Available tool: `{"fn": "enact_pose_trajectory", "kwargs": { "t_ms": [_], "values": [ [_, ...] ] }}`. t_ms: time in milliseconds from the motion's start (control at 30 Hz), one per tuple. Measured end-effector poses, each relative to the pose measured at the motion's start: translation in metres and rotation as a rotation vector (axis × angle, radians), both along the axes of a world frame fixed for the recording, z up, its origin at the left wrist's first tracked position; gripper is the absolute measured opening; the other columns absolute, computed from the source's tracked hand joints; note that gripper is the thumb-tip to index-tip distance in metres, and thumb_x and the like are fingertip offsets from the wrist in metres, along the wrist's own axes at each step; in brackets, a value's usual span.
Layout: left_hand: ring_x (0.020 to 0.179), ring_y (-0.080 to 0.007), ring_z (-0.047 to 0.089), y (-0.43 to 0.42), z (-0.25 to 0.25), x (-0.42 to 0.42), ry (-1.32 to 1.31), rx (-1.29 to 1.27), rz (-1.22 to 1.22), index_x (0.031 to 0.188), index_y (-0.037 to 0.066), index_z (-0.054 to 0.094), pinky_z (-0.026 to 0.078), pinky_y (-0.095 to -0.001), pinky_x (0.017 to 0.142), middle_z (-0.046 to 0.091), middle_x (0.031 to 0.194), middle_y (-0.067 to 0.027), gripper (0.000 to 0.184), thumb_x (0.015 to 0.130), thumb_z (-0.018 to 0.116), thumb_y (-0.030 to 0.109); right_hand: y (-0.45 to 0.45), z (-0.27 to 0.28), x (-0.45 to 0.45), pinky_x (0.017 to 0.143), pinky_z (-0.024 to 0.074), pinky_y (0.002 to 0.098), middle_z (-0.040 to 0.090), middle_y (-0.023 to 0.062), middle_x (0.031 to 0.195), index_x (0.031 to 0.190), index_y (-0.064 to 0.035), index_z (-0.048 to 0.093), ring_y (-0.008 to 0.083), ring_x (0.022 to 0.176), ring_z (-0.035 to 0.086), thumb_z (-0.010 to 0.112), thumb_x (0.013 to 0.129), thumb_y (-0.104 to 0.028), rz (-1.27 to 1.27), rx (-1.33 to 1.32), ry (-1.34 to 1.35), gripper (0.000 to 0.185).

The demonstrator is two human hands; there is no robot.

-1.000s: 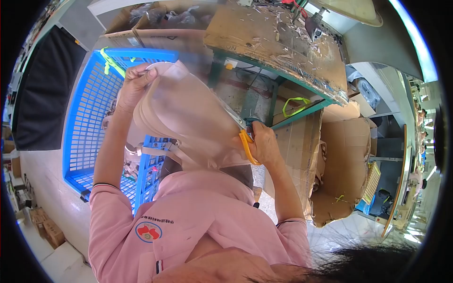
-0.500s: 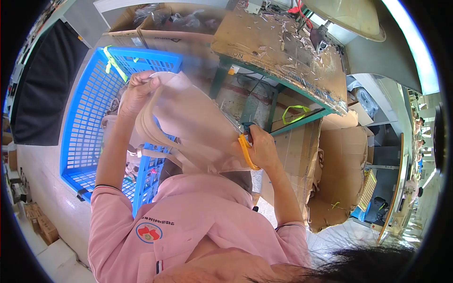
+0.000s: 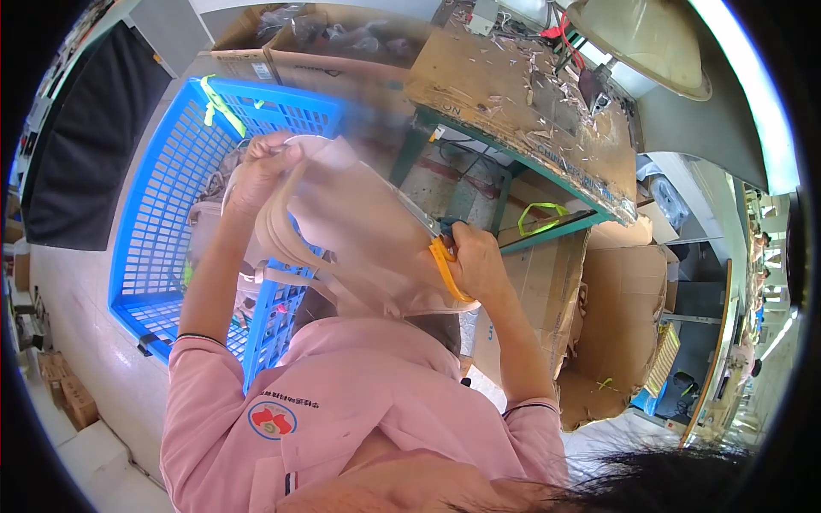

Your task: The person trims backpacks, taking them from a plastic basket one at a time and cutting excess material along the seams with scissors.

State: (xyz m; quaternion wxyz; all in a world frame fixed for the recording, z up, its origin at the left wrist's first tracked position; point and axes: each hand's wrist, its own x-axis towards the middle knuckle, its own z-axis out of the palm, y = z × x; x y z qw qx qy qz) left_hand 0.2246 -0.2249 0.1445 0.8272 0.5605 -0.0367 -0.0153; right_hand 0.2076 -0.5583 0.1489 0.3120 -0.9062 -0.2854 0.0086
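Note:
My left hand [image 3: 267, 167] pinches the upper left edge of a pale pink-beige sewn piece [image 3: 342, 197], a soft sheet with layered, rolled edges and a strap. The piece hangs in front of my body and spans toward my right side. My right hand [image 3: 475, 261] is closed round scissors [image 3: 446, 272] with orange handles. Their metal blades point up and left along the right edge of the piece. Whether the blades are parted I cannot tell.
A blue plastic basket [image 3: 137, 256] with similar beige pieces stands at the left. Ahead is a green-framed table [image 3: 487, 90] strewn with scraps, under a lamp [image 3: 650, 47]. Cardboard boxes [image 3: 616, 333] stand at the right, others [image 3: 342, 73] at the back.
The camera view has shifted slightly. Both hands keep their hold on the sewn piece and the scissors, with hardly any movement.

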Motion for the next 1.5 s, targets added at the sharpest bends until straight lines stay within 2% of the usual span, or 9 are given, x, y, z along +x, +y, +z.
{"fn": "enact_pose_trajectory", "kwargs": {
  "t_ms": [133, 333, 533, 633, 733, 833, 1233, 1333, 1500],
  "values": [
    [0.072, -0.0081, 0.058, 0.0, -0.004, 0.0, 0.008, 0.0, 0.011, 0.092, 0.003, 0.065, 0.046, -0.0224, 0.067, 0.065, 0.082, -0.0032, 0.015, 0.078, 0.063, 0.01, 0.0, -0.011, -0.001, 0.047, 0.0386, 0.0383, 0.049, 0.0178, 0.055, 0.064, 0.001, 0.045, 0.0363, 0.05, 0.049, 0.07, 0.069, -0.036, -0.007, 0.029, -0.077, 0.045],
    [0.07, -0.0077, 0.057, -0.008, 0.003, -0.002, 0.039, 0.016, 0.029, 0.091, 0.003, 0.065, 0.046, -0.0213, 0.065, 0.065, 0.08, -0.0028, 0.016, 0.078, 0.063, 0.012, -0.002, -0.003, -0.002, 0.047, 0.0379, 0.0367, 0.045, 0.0134, 0.054, 0.068, -0.0001, 0.045, 0.0309, 0.047, 0.044, 0.073, 0.066, -0.034, -0.082, 0.177, 0.129, 0.044],
    [0.063, -0.0048, 0.052, -0.015, 0.004, 0.0, 0.018, 0.225, 0.027, 0.086, 0.004, 0.066, 0.04, -0.0184, 0.055, 0.06, 0.07, 0.0014, 0.02, 0.075, 0.066, 0.021, 0.007, 0.017, 0.003, 0.054, 0.0403, 0.0352, 0.049, 0.0106, 0.068, 0.087, -0.0028, 0.048, 0.027, 0.06, 0.049, 0.075, 0.062, -0.03, -0.066, 0.045, -0.064, 0.045],
    [0.062, -0.0046, 0.051, -0.025, 0.021, -0.004, -0.005, 0.283, 0.014, 0.086, 0.004, 0.066, 0.039, -0.0187, 0.055, 0.059, 0.069, 0.0013, 0.021, 0.075, 0.067, 0.021, 0.013, 0.031, 0.009, 0.059, 0.0436, 0.0394, 0.053, 0.0154, 0.078, 0.085, 0.0001, 0.049, 0.0324, 0.072, 0.055, 0.071, 0.064, -0.047, -0.048, 0.023, -0.069, 0.056],
    [0.065, -0.0055, 0.053, -0.028, 0.025, -0.005, -0.004, 0.335, -0.01, 0.088, 0.002, 0.066, 0.042, -0.0196, 0.057, 0.06, 0.071, 0.0001, 0.022, 0.076, 0.067, 0.021, 0.018, 0.039, 0.012, 0.062, 0.0437, 0.0418, 0.053, 0.0164, 0.081, 0.086, 0.0003, 0.049, 0.034, 0.076, 0.054, 0.07, 0.065, -0.047, -0.044, -0.052, -0.093, 0.056],
    [0.068, -0.0066, 0.055, -0.033, 0.028, -0.008, -0.004, 0.346, 0.028, 0.089, 0.0, 0.065, 0.044, -0.0209, 0.061, 0.062, 0.074, -0.0016, 0.023, 0.076, 0.067, 0.02, 0.022, 0.041, 0.013, 0.058, 0.0412, 0.0385, 0.05, 0.0119, 0.073, 0.093, -0.0034, 0.05, 0.0306, 0.066, 0.053, 0.069, 0.068, -0.023, -0.04, -0.048, -0.185, 0.037],
    [0.072, -0.0058, 0.054, -0.037, 0.026, -0.014, -0.021, 0.304, 0.03, 0.09, 0.0, 0.065, 0.046, -0.0205, 0.065, 0.062, 0.078, -0.0008, 0.018, 0.078, 0.065, 0.013, 0.02, 0.023, 0.01, 0.052, 0.0393, 0.0418, 0.052, 0.0192, 0.064, 0.071, 0.0011, 0.046, 0.0381, 0.057, 0.051, 0.062, 0.075, -0.019, 0.007, -0.091, -0.144, 0.026],
    [0.062, -0.0033, 0.053, -0.041, 0.027, -0.016, -0.08, 0.331, 0.072, 0.083, 0.001, 0.065, 0.043, -0.0185, 0.056, 0.062, 0.069, -0.0005, 0.014, 0.078, 0.065, 0.015, 0.018, 0.019, 0.008, 0.051, 0.0387, 0.0421, 0.051, 0.0187, 0.062, 0.071, 0.0008, 0.046, 0.0387, 0.056, 0.05, 0.061, 0.075, -0.018, 0.006, -0.066, -0.099, 0.025],
    [0.071, -0.0044, 0.053, -0.037, 0.025, -0.018, -0.037, 0.377, -0.007, 0.09, 0.001, 0.065, 0.045, -0.0197, 0.063, 0.062, 0.078, 0.0012, 0.016, 0.079, 0.064, 0.012, 0.026, 0.031, 0.006, 0.053, 0.0389, 0.0423, 0.05, 0.0169, 0.063, 0.075, -0.0001, 0.045, 0.0382, 0.057, 0.049, 0.061, 0.075, -0.017, -0.025, -0.048, -0.19, 0.023]
  ]
}}
